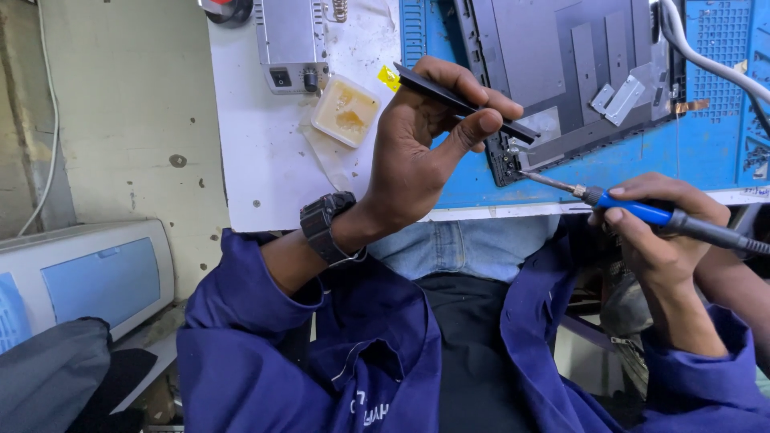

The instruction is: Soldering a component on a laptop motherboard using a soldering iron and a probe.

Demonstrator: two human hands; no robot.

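— Blue-handled soldering iron [642,210] sits clamped in your right hand [662,240], tip just at the dark panel's [561,64] lower corner; your left hand [417,152] pinches black tweezers [465,103] over that same spot.

— How far along?

— Mid-joint, I'd judge; the panel lies open on the blue mat [642,164].

— Containers?

— One small square tub [346,111] farther up your desk [257,160], holding yellowish paste.

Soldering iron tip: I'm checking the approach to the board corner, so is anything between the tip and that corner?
Nothing visible blocks it. The soldering iron in the right hand points its tip at the board corner across bare blue mat. The tweezers in the left hand come in from above.
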